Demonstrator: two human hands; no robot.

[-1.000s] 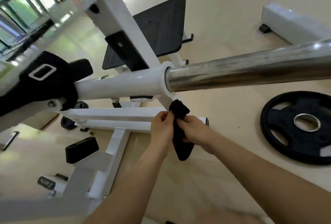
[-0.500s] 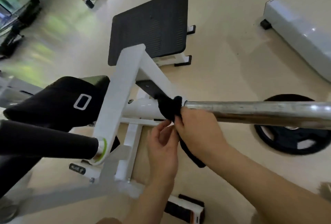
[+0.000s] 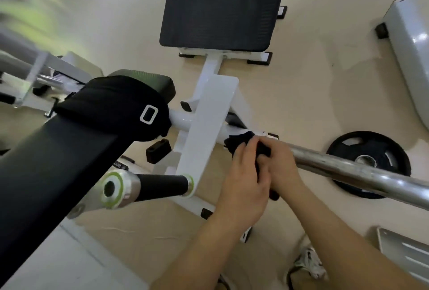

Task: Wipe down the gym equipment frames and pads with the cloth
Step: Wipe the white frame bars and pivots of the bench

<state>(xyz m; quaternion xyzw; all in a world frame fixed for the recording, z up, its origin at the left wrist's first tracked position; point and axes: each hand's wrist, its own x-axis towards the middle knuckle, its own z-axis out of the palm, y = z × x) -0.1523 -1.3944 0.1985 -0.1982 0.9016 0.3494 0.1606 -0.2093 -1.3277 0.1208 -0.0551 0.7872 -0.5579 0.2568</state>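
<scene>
Risen beside the white metal frame arm [image 3: 209, 122], left hand [image 3: 243, 180] joins right hand [image 3: 282, 166], both clenching the crumpled black cloth [image 3: 239, 142] on the chrome bar [image 3: 348, 170].

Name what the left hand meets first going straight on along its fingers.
The left hand grips the black cloth; just beyond, probably the white frame tube, though depth is unclear.
</scene>
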